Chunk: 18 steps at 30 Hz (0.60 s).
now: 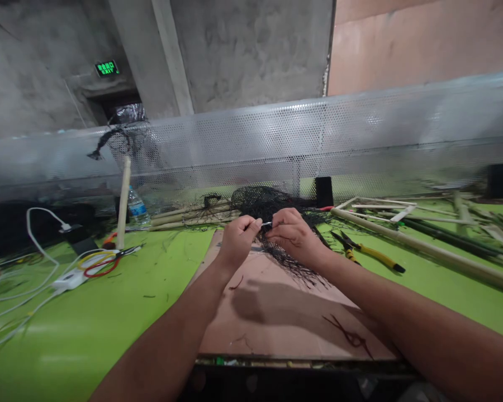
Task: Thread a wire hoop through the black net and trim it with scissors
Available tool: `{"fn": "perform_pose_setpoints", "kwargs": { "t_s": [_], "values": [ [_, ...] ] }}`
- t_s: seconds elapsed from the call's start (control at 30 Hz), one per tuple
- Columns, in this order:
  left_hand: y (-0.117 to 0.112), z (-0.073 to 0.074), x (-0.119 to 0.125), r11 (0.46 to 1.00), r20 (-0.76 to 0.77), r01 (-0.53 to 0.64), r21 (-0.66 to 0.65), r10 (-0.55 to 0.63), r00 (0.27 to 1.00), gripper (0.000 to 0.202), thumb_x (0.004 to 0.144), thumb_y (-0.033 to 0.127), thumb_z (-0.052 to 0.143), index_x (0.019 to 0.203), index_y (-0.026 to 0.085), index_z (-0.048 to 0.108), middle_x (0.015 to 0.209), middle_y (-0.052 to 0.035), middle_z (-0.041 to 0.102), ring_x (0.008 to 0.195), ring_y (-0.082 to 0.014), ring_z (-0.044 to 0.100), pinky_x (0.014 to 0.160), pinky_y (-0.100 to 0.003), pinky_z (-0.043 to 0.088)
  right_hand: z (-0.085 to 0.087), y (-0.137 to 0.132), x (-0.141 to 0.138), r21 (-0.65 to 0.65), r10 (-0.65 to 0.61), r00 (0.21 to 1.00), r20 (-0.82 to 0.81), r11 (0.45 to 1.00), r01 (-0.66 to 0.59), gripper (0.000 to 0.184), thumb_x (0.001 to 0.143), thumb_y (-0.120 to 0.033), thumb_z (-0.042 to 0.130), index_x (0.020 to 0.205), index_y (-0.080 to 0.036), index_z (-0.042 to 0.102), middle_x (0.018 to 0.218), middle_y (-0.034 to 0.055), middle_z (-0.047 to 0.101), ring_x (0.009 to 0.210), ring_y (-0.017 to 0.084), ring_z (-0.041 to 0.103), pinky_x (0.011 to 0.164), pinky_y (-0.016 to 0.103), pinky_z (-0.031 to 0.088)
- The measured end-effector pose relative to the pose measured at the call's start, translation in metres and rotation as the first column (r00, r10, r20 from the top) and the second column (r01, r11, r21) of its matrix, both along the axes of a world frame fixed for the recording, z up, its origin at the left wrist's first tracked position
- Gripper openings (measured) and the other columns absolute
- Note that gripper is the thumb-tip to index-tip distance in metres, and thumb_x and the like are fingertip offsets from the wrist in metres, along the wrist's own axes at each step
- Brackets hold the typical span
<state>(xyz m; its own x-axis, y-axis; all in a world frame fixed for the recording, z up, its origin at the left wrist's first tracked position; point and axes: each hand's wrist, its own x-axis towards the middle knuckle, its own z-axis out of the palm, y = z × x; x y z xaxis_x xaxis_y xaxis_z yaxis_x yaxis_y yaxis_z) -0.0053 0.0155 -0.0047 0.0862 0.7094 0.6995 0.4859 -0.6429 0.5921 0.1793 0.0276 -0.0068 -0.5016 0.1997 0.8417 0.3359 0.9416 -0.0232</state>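
Note:
Both hands are raised over a pinkish board [276, 335] and meet at a short, thin, shiny pale rod [266, 224]. My left hand [240, 237] is closed, thumb and forefinger pinching the rod's left end. My right hand [292, 234] is closed too, its fingertips gripping the right end. The rod's exact kind is too small to make out. Black netting [295, 265] lies under and behind the hands, its frayed strands spreading over the board. A dark reddish cord [352, 336] lies near the board's front right.
Yellow-handled pliers [377, 257] rest right of the board, near a long bamboo pole [423, 248]. On the left are a white power strip [75, 277], cables, a water bottle [138, 208] and an upright stick [123, 204]. A perforated metal screen [243, 139] stands behind the green table [121, 318].

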Motion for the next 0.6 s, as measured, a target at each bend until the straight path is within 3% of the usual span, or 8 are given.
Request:
{"fn": "perform_pose_setpoints", "kwargs": {
  "t_s": [0.13,0.2,0.3,0.37,0.47,0.53,0.6],
  "values": [
    [0.000,0.003,-0.003,0.999,0.013,0.035,-0.007,-0.035,0.999,0.034,0.085,0.040,0.049,0.061,0.016,0.049,0.056,0.0034,0.039,0.056,-0.0095,0.036,0.053,-0.023,0.029,-0.001,0.006,0.007,-0.057,0.073,0.997,0.010,0.996,-0.073,0.018,0.087,-0.022,0.054,0.092,-0.027,0.070,0.093,0.0056,0.058,0.094,0.020,0.052,0.085,0.039,0.041],
    [-0.002,0.005,-0.005,1.000,0.012,0.028,0.009,-0.028,1.000,0.034,0.085,0.040,0.049,0.062,0.016,0.050,0.057,0.0032,0.039,0.056,-0.0095,0.036,0.054,-0.023,0.030,-0.001,0.008,0.009,-0.193,0.088,0.977,-0.193,0.973,-0.126,0.024,0.088,-0.020,0.050,0.101,-0.029,0.068,0.101,0.0049,0.058,0.095,0.018,0.055,0.085,0.037,0.043],
    [-0.007,0.007,-0.005,0.998,-0.065,0.019,0.062,-0.015,0.998,0.034,0.086,0.038,0.048,0.061,0.015,0.050,0.057,0.0029,0.040,0.056,-0.0093,0.037,0.055,-0.022,0.030,0.001,0.007,0.011,-0.435,0.011,0.885,-0.466,0.868,-0.240,0.028,0.087,-0.023,0.051,0.113,-0.027,0.061,0.107,0.0048,0.060,0.095,0.017,0.058,0.085,0.035,0.044],
    [-0.011,0.007,-0.003,0.995,-0.144,0.029,0.095,-0.015,0.990,0.033,0.087,0.036,0.048,0.061,0.015,0.050,0.057,0.0023,0.044,0.057,-0.0092,0.039,0.055,-0.022,0.030,0.005,0.003,0.011,-0.560,-0.025,0.911,-0.412,0.796,-0.231,0.024,0.084,-0.029,0.056,0.106,-0.022,0.064,0.100,0.0054,0.064,0.091,0.018,0.059,0.082,0.033,0.044],
    [-0.015,0.006,0.000,0.993,-0.241,0.051,0.110,-0.023,0.970,0.032,0.087,0.034,0.048,0.064,0.014,0.053,0.059,0.0013,0.049,0.058,-0.0092,0.043,0.057,-0.022,0.030,0.008,-0.005,0.007,-0.660,0.018,0.986,-0.165,0.741,-0.124,0.025,0.078,-0.038,0.064,0.088,-0.016,0.069,0.082,0.0043,0.065,0.078,0.016,0.057,0.070,0.028,0.044],
    [-0.018,0.007,0.002,0.993,-0.289,0.071,0.097,-0.040,0.956,0.031,0.088,0.034,0.048,0.064,0.014,0.055,0.060,0.0009,0.051,0.058,-0.0091,0.044,0.057,-0.022,0.030,0.009,-0.009,0.004,-0.679,0.038,0.996,-0.077,0.730,-0.080,0.027,0.076,-0.041,0.065,0.081,-0.015,0.069,0.070,0.0014,0.059,0.066,0.013,0.052,0.059,0.025,0.039],
    [-0.020,0.008,0.003,0.993,-0.315,0.083,0.083,-0.053,0.948,0.031,0.088,0.034,0.047,0.064,0.014,0.055,0.060,0.0007,0.052,0.058,-0.0092,0.045,0.057,-0.022,0.030,0.008,-0.012,0.001,-0.657,-0.010,0.999,-0.043,0.754,-0.020,0.027,0.076,-0.041,0.064,0.072,-0.014,0.066,0.060,-0.0015,0.050,0.057,0.010,0.044,0.051,0.023,0.033]
  ]
}}
